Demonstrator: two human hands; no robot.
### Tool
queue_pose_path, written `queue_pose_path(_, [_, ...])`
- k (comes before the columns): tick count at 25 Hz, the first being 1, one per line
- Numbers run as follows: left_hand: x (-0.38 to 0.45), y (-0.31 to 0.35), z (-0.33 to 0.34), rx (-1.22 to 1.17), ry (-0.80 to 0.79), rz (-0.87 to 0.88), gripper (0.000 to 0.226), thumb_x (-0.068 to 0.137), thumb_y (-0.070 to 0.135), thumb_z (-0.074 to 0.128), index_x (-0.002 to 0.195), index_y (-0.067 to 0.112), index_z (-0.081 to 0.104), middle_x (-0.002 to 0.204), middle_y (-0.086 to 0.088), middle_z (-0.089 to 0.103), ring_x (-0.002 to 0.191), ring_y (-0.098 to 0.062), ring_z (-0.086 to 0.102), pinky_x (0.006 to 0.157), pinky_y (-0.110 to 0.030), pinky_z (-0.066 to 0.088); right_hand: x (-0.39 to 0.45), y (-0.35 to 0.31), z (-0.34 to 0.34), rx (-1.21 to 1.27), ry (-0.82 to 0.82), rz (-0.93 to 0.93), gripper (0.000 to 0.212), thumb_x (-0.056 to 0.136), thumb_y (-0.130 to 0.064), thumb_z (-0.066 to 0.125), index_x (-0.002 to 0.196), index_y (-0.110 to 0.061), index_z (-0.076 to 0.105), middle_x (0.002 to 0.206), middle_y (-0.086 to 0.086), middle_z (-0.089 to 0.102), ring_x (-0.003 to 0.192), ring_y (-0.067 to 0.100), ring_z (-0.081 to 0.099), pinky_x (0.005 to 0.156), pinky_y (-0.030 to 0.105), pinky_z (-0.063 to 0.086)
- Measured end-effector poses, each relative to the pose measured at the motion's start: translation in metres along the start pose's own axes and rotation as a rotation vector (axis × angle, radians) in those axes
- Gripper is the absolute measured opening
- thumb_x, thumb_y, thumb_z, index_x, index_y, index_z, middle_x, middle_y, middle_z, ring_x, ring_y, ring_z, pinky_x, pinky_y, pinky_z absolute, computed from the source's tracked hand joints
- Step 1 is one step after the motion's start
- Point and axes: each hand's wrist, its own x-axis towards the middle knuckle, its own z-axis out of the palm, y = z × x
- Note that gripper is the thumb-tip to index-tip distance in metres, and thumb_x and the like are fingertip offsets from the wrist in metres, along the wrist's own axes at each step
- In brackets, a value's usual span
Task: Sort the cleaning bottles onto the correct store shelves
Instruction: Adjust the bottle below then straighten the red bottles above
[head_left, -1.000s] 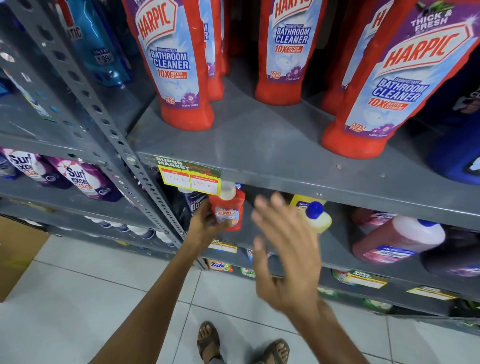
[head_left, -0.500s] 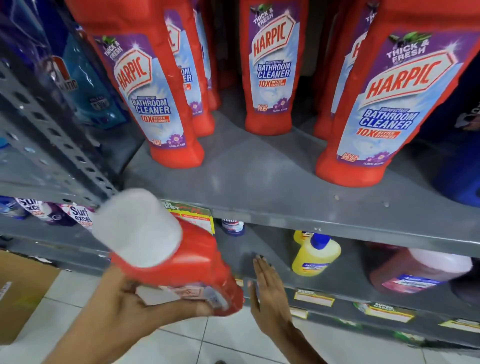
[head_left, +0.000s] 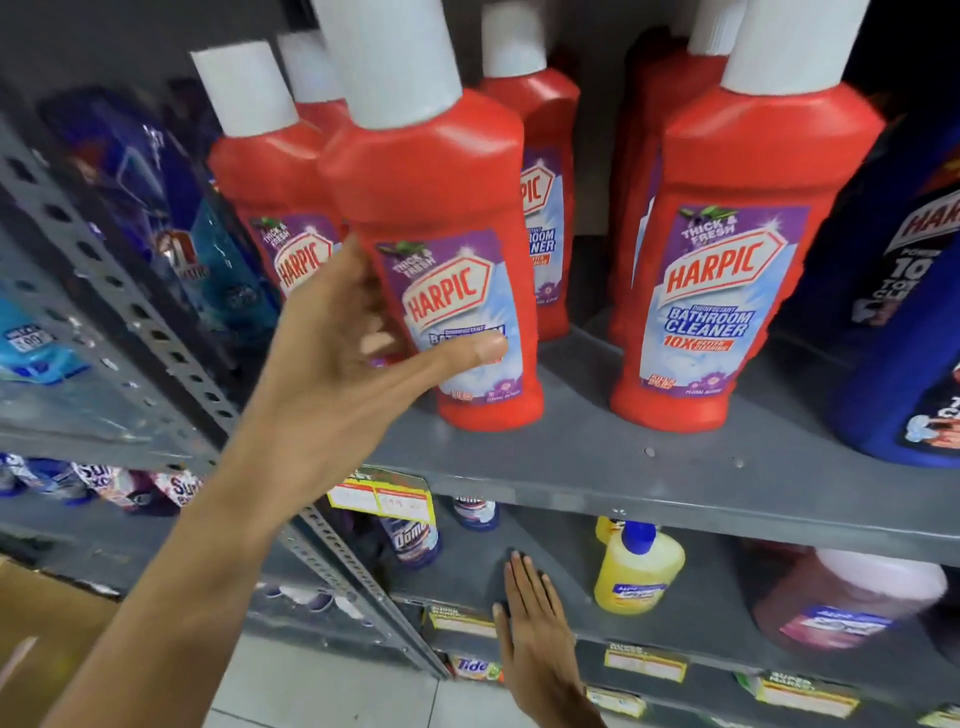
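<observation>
A red Harpic bathroom cleaner bottle (head_left: 436, 208) with a white cap stands upright at the front of the grey upper shelf (head_left: 623, 467). Its base rests on or just above the shelf. My left hand (head_left: 343, 353) grips it low down, with fingers behind its left side and the thumb across the label. Other red Harpic bottles (head_left: 727, 291) stand beside and behind it. My right hand (head_left: 530, 618) lies flat, palm down, on the front of the lower shelf (head_left: 717, 623) and holds nothing.
A dark blue bottle (head_left: 904, 291) stands at the upper shelf's right end. On the lower shelf are a yellow bottle (head_left: 636, 569), a pink bottle (head_left: 852, 597) lying down and a Domex bottle (head_left: 413, 540). A perforated metal post (head_left: 156, 332) runs at the left, with a cardboard box (head_left: 47, 623) on the floor.
My left hand took the red bottle from the lower shelf, lifted it and set it upright on the upper shelf. My right hand dropped flat onto the lower shelf.
</observation>
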Motion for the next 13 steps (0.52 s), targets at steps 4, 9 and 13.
queue_pose_path(4, [0.010,0.002,0.014,-0.039,-0.008,-0.059,0.065,0.071,0.022,0.096,0.129,0.015,0.067,0.118,0.007,0.086,0.109,-0.010,0.083,0.093,-0.027,0.067,-0.001,-0.006,-0.008,-0.131,0.037,-0.078,0.070,0.114,-0.039,0.014,0.142,-0.001,0.065,0.151,0.010,0.065,0.137,0.025,0.066,0.124,0.028,0.014])
queue_pose_path(9, [0.020,0.000,0.021,-0.075,-0.041,-0.090,0.069,0.067,0.022,0.094,0.130,0.017,0.066,0.117,0.007,0.086,0.101,-0.007,0.084,0.082,-0.018,0.065,0.002,-0.011,-0.019,-0.072,0.021,-0.063,0.074,0.115,-0.039,0.011,0.134,-0.004,0.072,0.149,0.004,0.062,0.151,0.014,0.047,0.123,0.026,0.015])
queue_pose_path(13, [0.019,-0.008,0.022,-0.083,-0.030,-0.094,0.069,0.068,0.023,0.096,0.130,0.020,0.065,0.116,0.007,0.085,0.105,-0.010,0.083,0.085,-0.021,0.065,0.008,-0.008,-0.012,-0.125,0.124,-0.086,0.083,0.114,-0.038,0.001,0.128,-0.007,0.077,0.141,0.005,0.072,0.165,0.006,-0.012,0.122,0.024,0.013])
